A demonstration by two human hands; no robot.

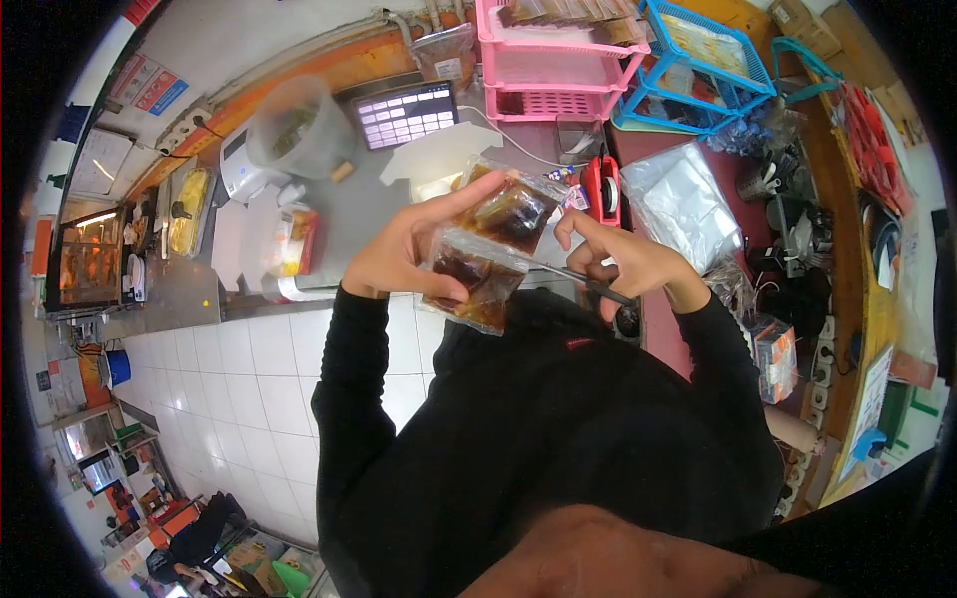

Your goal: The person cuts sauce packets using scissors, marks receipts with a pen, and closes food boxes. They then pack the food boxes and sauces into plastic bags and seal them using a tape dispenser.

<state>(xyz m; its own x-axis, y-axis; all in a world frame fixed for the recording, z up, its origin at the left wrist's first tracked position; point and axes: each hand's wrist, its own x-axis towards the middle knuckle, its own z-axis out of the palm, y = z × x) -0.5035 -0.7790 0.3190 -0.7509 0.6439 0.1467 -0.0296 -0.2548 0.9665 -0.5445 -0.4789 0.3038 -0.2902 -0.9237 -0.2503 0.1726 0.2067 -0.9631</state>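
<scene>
Two clear plastic sachets of dark brown sauce are in my left hand (424, 244), its thumb lying over the lower sachet (477, 284) and its fingers reaching along the upper sachet (513, 214). The sachets overlap at their edges; whether they are joined I cannot tell. My right hand (638, 259) is closed around black-handled scissors (603, 289), and their thin metal blades point left to the edge of the sachets. Just behind the sachets, an open white box (439, 154) stands on the grey counter (344, 204).
A tablet (407, 115) and a translucent tub (297, 130) stand at the back. Pink stacked trays (563, 70) and blue baskets (688, 95) rise behind. To the right are a red tape dispenser (602, 189) and silvery plastic bags (688, 204). A red-and-white package (295, 239) sits left.
</scene>
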